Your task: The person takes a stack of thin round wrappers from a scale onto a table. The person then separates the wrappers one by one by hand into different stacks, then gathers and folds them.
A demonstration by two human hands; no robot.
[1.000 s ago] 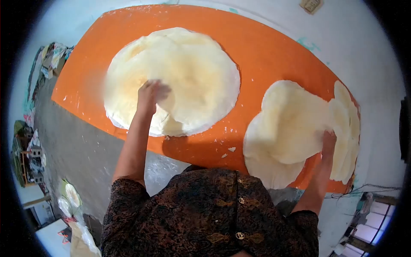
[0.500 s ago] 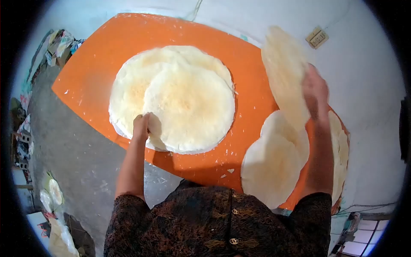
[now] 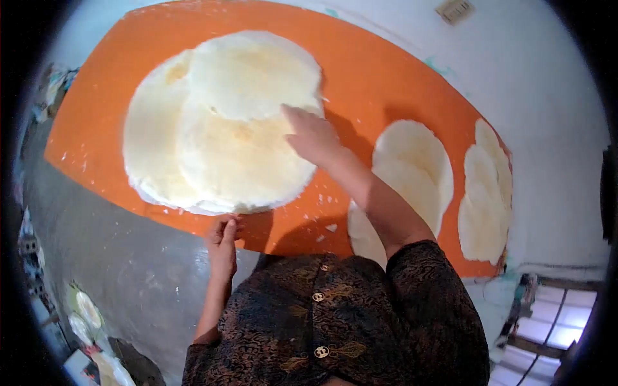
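A broad pile of thin round flatbreads [image 3: 238, 154] lies on the orange tabletop [image 3: 360, 77], its sheets overlapping. My right hand [image 3: 312, 134] is over the pile's right edge, fingers apart and holding nothing, near the topmost flatbread [image 3: 254, 74] at the far side. Just below the pile's near edge, my left hand [image 3: 223, 239] has thumb and fingers pinched together; whatever is between them, if anything, is too small to make out.
More flatbreads [image 3: 412, 167] lie to the right, partly under my right forearm. Another overlapping group [image 3: 486, 193] rests at the table's right end. A white wall [image 3: 547, 128] stands behind, and grey floor [image 3: 122, 257] shows at left.
My right hand has swung left from the right side to the pile and let go of the flatbread it held. My left hand has drawn back off the pile. The view has shifted.
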